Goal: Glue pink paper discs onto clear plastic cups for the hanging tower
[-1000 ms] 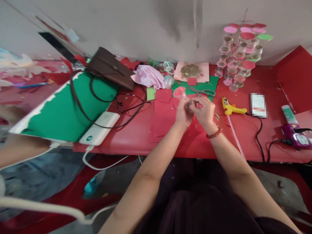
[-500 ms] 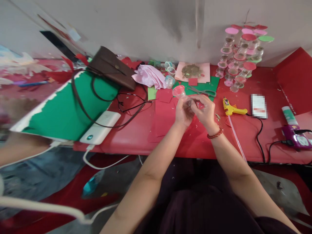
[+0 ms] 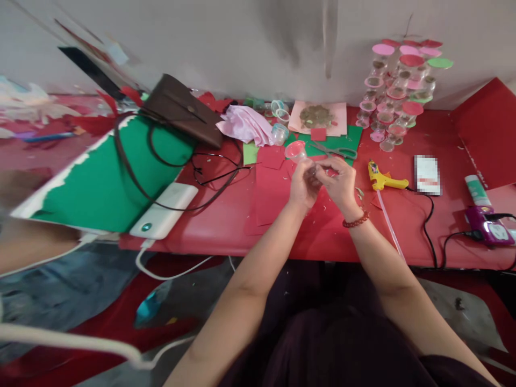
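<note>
Close together over the red paper (image 3: 271,188), my left hand (image 3: 304,185) and my right hand (image 3: 338,180) meet at the fingertips. Both are closed in a pinch on a small thing that the fingers mostly hide. A clear plastic cup with a red rim (image 3: 296,150) is just beyond my left fingers; whether they touch it I cannot tell. Grey-handled scissors (image 3: 341,152) lie on green paper (image 3: 353,138) behind my right hand. To the right is a yellow hot glue gun (image 3: 387,181) with a clear glue stick trailing from it.
Strung clear cups with coloured discs (image 3: 399,97) stand at the back right. A pink sheet (image 3: 341,118) bears a dried brownish heap (image 3: 316,116). On the left are a brown bag (image 3: 185,110), glasses (image 3: 215,169) and a white power bank (image 3: 165,210). Another person's arm (image 3: 36,244) shows far left.
My fingertips have shifted very slightly against each other. The things on the left side of the view sit a little further left than before; otherwise the table looks the same.
</note>
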`<state>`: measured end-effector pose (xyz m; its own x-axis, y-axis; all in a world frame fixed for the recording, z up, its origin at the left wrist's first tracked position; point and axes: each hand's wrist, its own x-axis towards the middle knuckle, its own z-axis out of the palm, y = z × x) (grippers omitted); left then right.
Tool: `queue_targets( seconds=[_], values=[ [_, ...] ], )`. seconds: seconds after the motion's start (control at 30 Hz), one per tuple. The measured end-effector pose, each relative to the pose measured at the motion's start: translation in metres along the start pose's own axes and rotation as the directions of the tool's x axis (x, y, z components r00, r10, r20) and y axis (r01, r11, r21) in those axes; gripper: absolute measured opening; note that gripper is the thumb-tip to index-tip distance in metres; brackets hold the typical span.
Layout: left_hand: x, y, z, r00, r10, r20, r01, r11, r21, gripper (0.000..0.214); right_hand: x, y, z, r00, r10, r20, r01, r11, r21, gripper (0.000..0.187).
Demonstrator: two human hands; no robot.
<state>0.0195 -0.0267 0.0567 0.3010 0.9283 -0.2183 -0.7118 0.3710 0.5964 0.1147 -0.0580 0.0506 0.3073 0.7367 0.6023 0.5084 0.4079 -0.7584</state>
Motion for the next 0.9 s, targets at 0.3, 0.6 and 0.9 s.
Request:
queue_targets(
  seconds=[0.3,0.6,0.9],
  values=[
    [0.001,-0.002,-0.002,1.0,0.009,-0.025,-0.009,1.0,0.019,0.027,-0.003,0.005,0.005,0.998,0.054,-0.024,-0.053,0.998,0.026,0.018],
    [0.004,0.0,-0.005,1.0,0.014,-0.013,-0.014,1.0,0.006,0.028,-0.002,-0.005,0.001,1.0,-0.003,0.026,0.002,0.999,0.037,0.015],
    [-0.001,-0.002,0.002,1.0,0.027,-0.014,-0.026,0.999,0.019,0.03,-0.002,0.003,0.004,0.994,0.102,-0.028,-0.1,0.993,0.062,0.013]
  ],
)
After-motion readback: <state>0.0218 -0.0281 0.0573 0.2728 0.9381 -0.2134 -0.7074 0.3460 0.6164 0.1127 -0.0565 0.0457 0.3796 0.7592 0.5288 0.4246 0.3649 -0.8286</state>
